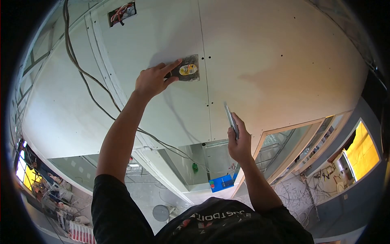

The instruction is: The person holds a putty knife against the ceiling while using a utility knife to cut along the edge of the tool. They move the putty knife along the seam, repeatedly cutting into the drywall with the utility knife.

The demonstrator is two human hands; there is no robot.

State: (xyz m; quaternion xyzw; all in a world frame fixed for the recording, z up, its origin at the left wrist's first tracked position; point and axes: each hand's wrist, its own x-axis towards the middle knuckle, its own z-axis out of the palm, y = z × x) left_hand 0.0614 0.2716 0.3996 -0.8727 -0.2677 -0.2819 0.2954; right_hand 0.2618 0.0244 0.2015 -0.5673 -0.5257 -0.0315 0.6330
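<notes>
My left hand [156, 81] is closed on a putty knife [188, 68] with a wide dark blade and a yellow label. One finger stretches along the blade, which lies close against the white drywall panel [243, 36], just left of the vertical seam [206, 77]. Small dark screw spots flank that seam. Lower and to the right, my right hand [240, 140] grips a utility knife [231, 118] with a slim silvery body, its tip pointing up toward the panel. My fingers partly hide its lower end.
Loose grey cables [95, 81] hang across the left of the panel. An electrical box [122, 14] with bundled wires opens at the top. Below are a blue box [222, 183], a green bottle [195, 167] and a round grey lid [161, 212]. Wooden framing [302, 142] stands at right.
</notes>
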